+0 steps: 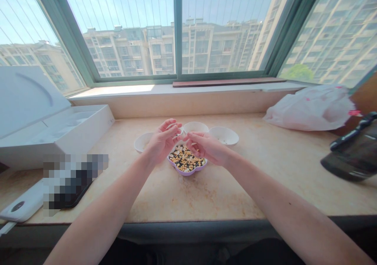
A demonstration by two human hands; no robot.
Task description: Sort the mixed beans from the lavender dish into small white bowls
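The left hand [162, 142] and right hand [207, 147] hover almost together, any grip unclear, over a purple dish [187, 172] of beans [185, 159] beside white bowls [224, 135], mid-surface [235, 186], under a window [176, 29]; a white box [55, 135] lies left, a plastic bag [312, 108] right.

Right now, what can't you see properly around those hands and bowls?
Head view only:
Anything in the left hand or right hand: fingers hide it.
Inside of the middle white bowl: hidden by the hands and its rim.
Thing under the pixelated patch: blurred.
The dark object at right: cut off by the picture's edge.
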